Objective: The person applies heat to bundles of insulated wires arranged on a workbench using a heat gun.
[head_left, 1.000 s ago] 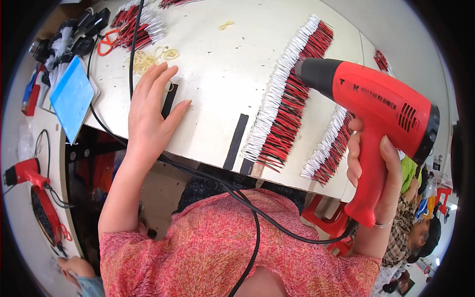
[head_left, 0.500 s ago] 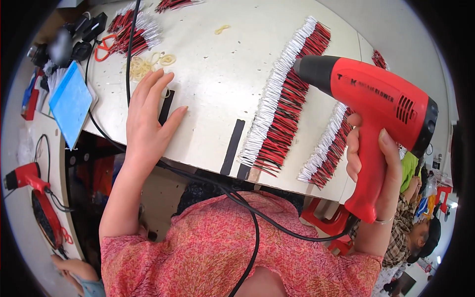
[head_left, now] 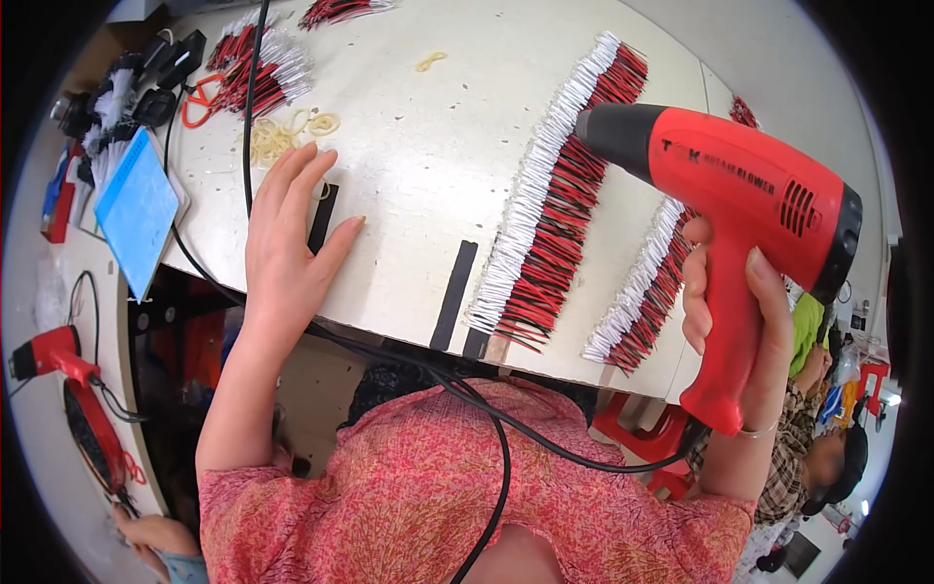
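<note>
A red heat gun (head_left: 744,185) with a black nozzle is gripped by its handle in my right hand (head_left: 769,292). Its nozzle points left, over a long row of red and black wires with white ends (head_left: 550,214) laid side by side on the white table. Nearer to my right hand lies a shorter row of the same wires (head_left: 642,292), partly hidden by the gun. My left hand (head_left: 287,219) rests at the table's left front with fingers stretched and thumb apart, holding nothing. Its fingertips are close to a pile of pale rubber bands (head_left: 277,136).
Wire bundles (head_left: 268,73) and orange-handled scissors (head_left: 199,97) lie at the far left, near a blue folder (head_left: 139,209). A black cable (head_left: 467,389) loops across my front. Another red heat gun (head_left: 53,350) is at the left edge. A person in a checked shirt (head_left: 788,467) is at right.
Almost nothing differs. The view has shifted slightly; the heat gun stays over the long wire row and my left hand keeps its spread pose.
</note>
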Tool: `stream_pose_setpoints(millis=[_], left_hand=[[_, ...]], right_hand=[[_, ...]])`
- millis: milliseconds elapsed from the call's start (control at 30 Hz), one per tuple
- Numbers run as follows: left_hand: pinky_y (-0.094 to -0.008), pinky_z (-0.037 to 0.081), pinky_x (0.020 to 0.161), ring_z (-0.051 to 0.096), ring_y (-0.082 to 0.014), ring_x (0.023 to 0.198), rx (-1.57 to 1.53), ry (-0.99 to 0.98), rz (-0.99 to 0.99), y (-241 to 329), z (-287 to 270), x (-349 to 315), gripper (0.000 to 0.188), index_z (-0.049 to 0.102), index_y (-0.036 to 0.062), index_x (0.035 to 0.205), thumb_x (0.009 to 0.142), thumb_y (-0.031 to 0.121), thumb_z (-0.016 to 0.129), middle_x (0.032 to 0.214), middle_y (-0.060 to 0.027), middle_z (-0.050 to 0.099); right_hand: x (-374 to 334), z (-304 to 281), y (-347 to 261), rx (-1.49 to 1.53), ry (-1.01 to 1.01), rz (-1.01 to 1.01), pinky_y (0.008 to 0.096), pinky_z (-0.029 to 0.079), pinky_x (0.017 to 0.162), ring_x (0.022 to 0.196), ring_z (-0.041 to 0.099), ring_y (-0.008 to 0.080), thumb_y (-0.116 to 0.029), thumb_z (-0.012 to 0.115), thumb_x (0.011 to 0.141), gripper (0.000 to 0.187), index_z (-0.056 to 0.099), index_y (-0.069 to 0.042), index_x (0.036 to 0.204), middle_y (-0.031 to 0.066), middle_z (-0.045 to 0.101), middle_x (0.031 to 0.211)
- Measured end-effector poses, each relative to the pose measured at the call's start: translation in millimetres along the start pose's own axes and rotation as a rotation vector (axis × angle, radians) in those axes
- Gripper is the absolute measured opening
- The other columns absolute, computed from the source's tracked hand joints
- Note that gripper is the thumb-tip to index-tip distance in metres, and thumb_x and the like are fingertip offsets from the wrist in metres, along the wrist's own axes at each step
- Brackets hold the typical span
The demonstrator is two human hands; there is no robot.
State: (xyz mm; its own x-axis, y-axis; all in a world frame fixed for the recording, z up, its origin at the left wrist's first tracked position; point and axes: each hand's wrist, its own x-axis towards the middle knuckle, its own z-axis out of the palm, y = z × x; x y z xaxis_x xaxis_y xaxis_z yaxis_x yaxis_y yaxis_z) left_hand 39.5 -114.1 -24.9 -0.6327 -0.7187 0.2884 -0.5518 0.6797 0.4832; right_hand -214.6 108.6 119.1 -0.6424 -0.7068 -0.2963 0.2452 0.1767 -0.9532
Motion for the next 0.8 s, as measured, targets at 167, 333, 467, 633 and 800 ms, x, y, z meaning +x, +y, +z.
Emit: stream_pose_setpoints(millis=[167, 333, 467, 633, 800], left_hand=[[-0.0445, 0.037, 0.118, 0.042, -0.0342, 0.144, -0.004, -0.002, 0.004, 0, 0, -1, 0.06, 0.057, 0.0077, 0.14, 0.085, 0.013, 0.079, 0.149, -0.015, 0.051], [-0.0445, 0.036, 0.118, 0.042, -0.0341, 0.144, -0.01, -0.002, 0.0, 0, 0, -1, 0.06, 0.056, 0.0076, 0.14, 0.085, 0.013, 0.079, 0.149, -0.0147, 0.05], [-0.0447, 0.036, 0.118, 0.042, -0.0343, 0.144, -0.009, -0.005, 0.001, -1, 0, -1, 0.06, 0.056, 0.0075, 0.14, 0.085, 0.013, 0.079, 0.149, -0.0146, 0.05], [-0.0448, 0.036, 0.118, 0.042, -0.0345, 0.144, -0.006, -0.011, 0.013, -1, 0, -1, 0.061, 0.056, 0.0074, 0.141, 0.085, 0.013, 0.079, 0.149, -0.0148, 0.05], [-0.0449, 0.036, 0.118, 0.043, -0.0347, 0.143, -0.001, -0.011, 0.019, -2, 1, 0, 0.061, 0.056, 0.007, 0.14, 0.085, 0.012, 0.079, 0.149, -0.0148, 0.05]], right_hand=[[1, 1, 3, -0.002, 0.019, 0.028, 0.0235, 0.04, 0.047, 0.056, 0.051, 0.0108, -0.032, 0.055, 0.1, 0.046, 0.057, 0.009, 0.122, 0.011, 0.062, 0.083], [6, 9, -2, -0.032, -0.051, 0.026, 0.0225, 0.039, 0.048, 0.056, 0.051, 0.01, -0.035, 0.056, 0.099, 0.048, 0.057, 0.008, 0.121, 0.0101, 0.062, 0.083], [9, 4, -5, -0.076, -0.02, -0.021, 0.0197, 0.04, 0.048, 0.056, 0.049, 0.0075, -0.032, 0.048, 0.105, 0.048, 0.053, 0.011, 0.126, 0.0108, 0.06, 0.088], [12, -1, -1, -0.048, 0.002, 0.02, 0.0224, 0.04, 0.048, 0.057, 0.052, 0.0094, -0.036, 0.056, 0.1, 0.049, 0.058, 0.008, 0.12, 0.0089, 0.062, 0.082], [13, 9, -5, -0.056, -0.039, 0.028, 0.022, 0.039, 0.048, 0.057, 0.052, 0.0094, -0.036, 0.057, 0.099, 0.048, 0.058, 0.007, 0.12, 0.0085, 0.062, 0.083]])
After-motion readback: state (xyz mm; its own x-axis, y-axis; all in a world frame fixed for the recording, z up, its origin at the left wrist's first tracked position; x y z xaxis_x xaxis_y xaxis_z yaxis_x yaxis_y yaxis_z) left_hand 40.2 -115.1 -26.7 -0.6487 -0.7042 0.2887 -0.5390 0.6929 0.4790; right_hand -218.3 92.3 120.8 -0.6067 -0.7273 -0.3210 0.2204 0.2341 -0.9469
